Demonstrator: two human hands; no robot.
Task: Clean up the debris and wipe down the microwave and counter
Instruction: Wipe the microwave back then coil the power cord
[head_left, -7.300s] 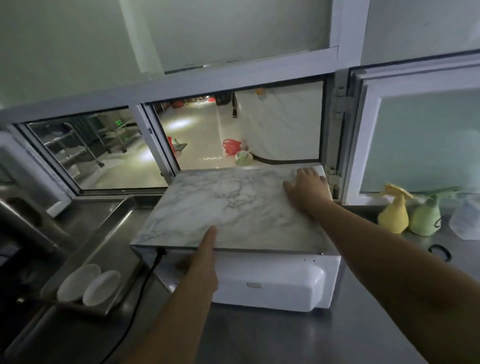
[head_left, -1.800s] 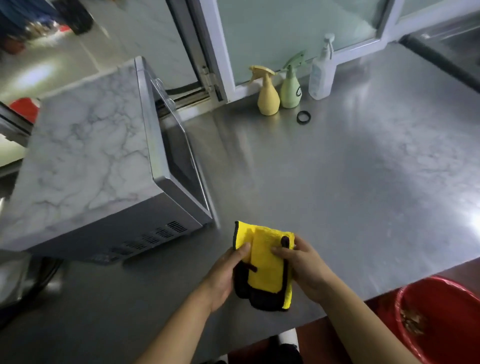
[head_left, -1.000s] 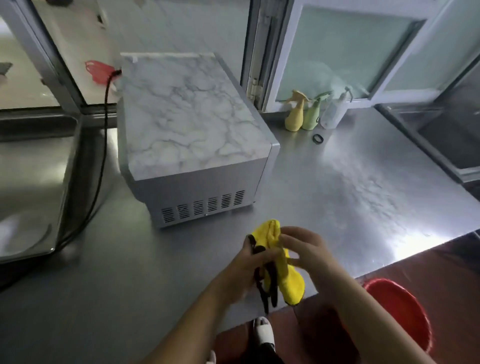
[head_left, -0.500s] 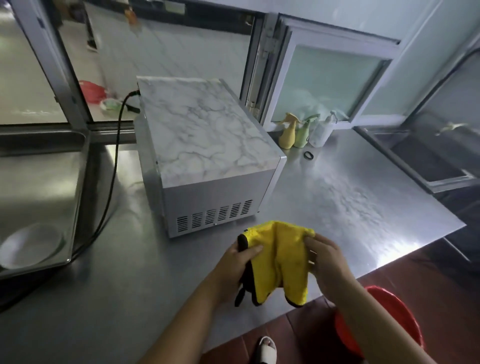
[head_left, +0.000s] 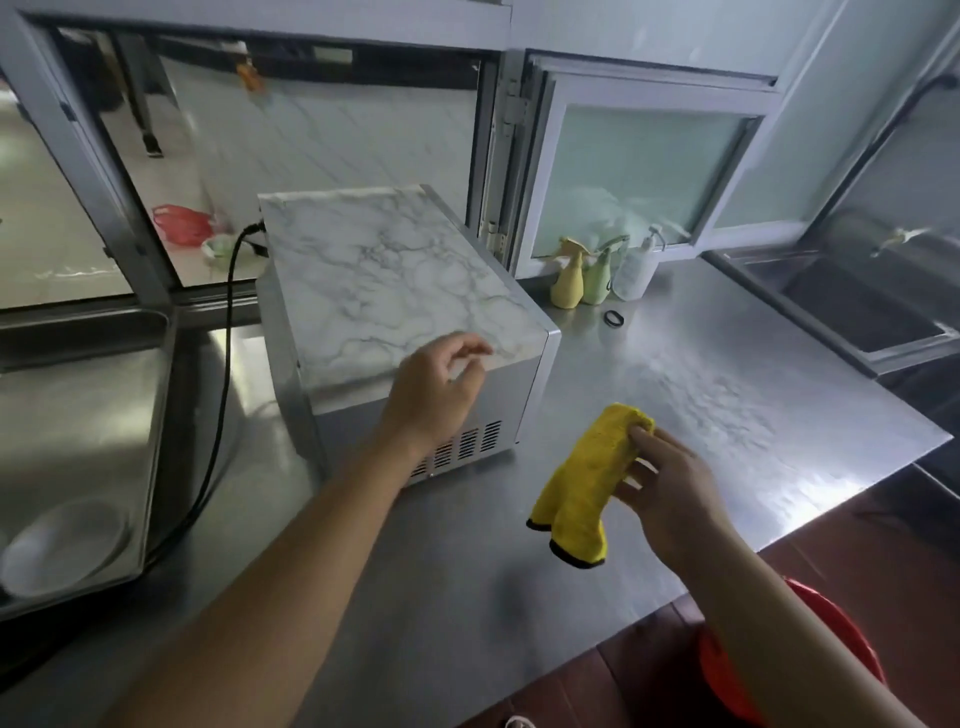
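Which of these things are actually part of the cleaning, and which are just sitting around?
Part of the job:
yellow cloth, held in the right hand
microwave, with the left hand reaching toward it
steel counter

Just lying about:
yellow and green spray bottles
clear pump bottle
black ring
white bowl
red bucket

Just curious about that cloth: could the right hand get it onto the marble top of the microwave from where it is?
Probably yes. The right hand holds the yellow cloth over the counter, beside the microwave; only the left hand hovers at the near edge.
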